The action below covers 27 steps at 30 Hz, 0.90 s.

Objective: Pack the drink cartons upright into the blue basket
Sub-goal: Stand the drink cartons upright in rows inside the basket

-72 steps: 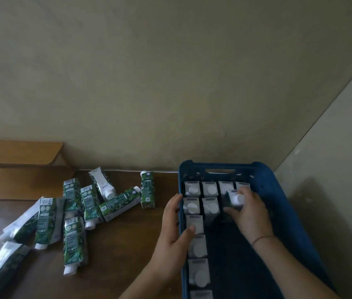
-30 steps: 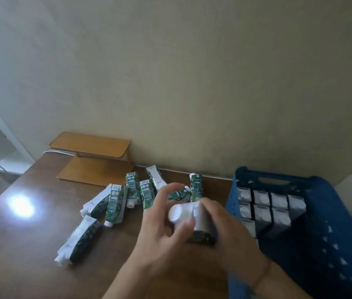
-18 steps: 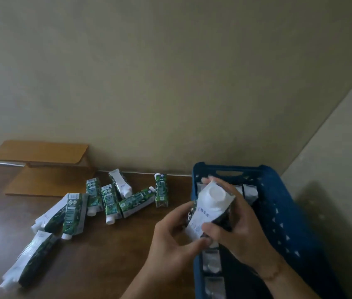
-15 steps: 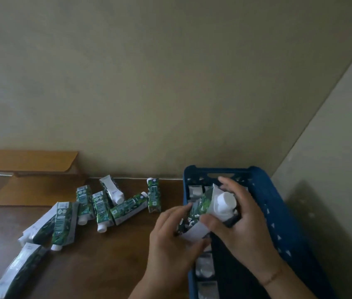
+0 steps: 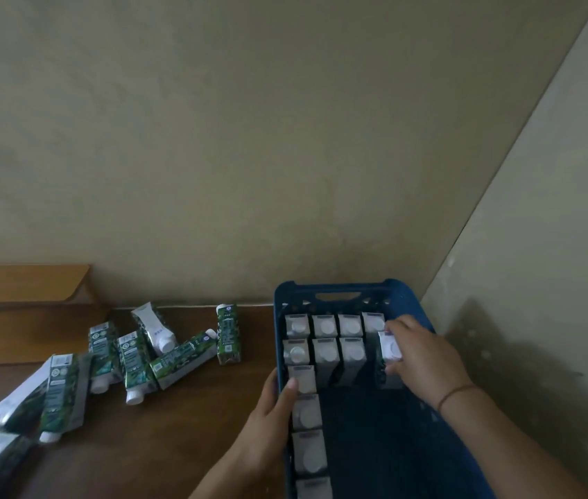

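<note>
White-capped and green-sided, the held carton (image 5: 389,349) now stands upright inside the blue basket (image 5: 408,297), at the right end of the second row. The right hand (image 5: 424,361) is curled around it from the right, fingers closed on its top and side. Half a second ago both hands held this carton tilted above the basket's near-left part; it is now lowered into the slot just in front of the far row's rightmost carton.

The left hand (image 5: 271,415) has let go of the carton. It rests on the basket's left wall, thumb hooked over the rim beside the third carton of the left column, holding no carton; the fingers outside the wall are hidden.

Packed cartons (image 5: 325,325) stand upright in the basket: four along the far wall, three more in the second row beside the held one, and a single column running toward the camera along the left wall. The rest of the basket floor is bare.

On the brown tabletop (image 5: 163,433), left of the basket, the loose cartons (image 5: 134,358) lie on their sides in the same scattered group as before. One carton (image 5: 228,334) lies nearest the basket.
</note>
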Motion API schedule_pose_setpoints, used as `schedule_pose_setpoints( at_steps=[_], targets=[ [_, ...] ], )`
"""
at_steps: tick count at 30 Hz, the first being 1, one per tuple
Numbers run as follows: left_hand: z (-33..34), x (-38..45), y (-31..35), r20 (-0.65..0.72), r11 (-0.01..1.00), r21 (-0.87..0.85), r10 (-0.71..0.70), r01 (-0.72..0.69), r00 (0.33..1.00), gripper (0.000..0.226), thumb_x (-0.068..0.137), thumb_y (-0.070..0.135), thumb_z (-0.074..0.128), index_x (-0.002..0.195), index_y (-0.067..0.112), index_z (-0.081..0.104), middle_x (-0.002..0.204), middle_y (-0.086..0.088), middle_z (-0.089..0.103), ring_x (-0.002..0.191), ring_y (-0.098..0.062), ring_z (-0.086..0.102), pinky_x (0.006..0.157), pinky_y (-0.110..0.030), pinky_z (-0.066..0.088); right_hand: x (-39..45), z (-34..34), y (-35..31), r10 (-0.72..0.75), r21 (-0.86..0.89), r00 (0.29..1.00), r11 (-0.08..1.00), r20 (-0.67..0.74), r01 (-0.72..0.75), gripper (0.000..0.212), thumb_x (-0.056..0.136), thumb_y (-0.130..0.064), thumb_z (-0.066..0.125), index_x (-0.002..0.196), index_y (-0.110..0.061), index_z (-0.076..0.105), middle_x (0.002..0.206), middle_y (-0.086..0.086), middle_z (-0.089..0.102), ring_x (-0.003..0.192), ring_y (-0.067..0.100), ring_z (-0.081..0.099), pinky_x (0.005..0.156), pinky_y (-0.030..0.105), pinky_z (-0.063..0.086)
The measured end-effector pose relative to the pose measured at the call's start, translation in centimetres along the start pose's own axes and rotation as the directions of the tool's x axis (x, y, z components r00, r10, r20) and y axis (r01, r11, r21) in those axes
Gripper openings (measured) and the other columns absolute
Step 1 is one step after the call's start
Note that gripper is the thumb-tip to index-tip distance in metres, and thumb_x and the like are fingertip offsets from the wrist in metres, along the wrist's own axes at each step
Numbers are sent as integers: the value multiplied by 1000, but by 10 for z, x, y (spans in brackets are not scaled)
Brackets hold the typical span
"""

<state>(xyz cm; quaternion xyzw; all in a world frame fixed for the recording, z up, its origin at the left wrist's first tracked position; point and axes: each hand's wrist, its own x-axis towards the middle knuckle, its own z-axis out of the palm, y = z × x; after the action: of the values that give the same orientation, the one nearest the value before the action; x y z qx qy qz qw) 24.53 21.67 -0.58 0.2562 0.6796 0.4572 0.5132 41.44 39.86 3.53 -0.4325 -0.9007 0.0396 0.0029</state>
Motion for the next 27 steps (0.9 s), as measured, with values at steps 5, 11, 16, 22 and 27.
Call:
schedule_pose_setpoints(
  at_steps=[5,11,16,22,27],
  targets=[
    [2,8,-12,23,986,-167,18,-14,1000,43,92,61,38,130,49,24,124,25,46,118,-3,42,102,-28,31,24,56,4,71,-3,997,997,39,-71,54,80,7,55,129,-14,46,128,8,37,79,29,61,66,39,51],
    [-3,17,-21,56,986,-166,27,-17,998,57,90,70,43,139,48,25,119,33,47,113,1,47,101,-28,35,36,84,0,146,-48,989,988,-9,-146,70,85,6,45,145,-20,23,134,12,31,89,34,60,58,37,43],
    [-12,14,-32,93,987,-161,42,-27,995,79,67,87,52,137,56,33,137,26,49,123,1,50,109,-33,41,34,74,-9,167,-135,985,978,37,-160,70,84,-1,52,144,-23,23,134,11,29,98,32,57,61,39,50],
    [-67,6,-75,-383,988,155,67,-8,921,53,86,54,64,133,35,48,150,3,42,137,-17,40,116,-39,32,28,38,-46,131,-125,986,982,-104,-144,54,73,-20,66,124,-24,48,127,5,39,104,28,47,60,35,52],
    [-160,-12,-134,-702,757,522,119,393,703,76,79,50,72,145,32,39,160,-4,25,144,-33,27,116,-46,30,31,10,-114,-123,79,942,985,-311,154,42,72,-12,66,114,-18,62,110,2,58,100,26,53,66,37,53]
  ],
)
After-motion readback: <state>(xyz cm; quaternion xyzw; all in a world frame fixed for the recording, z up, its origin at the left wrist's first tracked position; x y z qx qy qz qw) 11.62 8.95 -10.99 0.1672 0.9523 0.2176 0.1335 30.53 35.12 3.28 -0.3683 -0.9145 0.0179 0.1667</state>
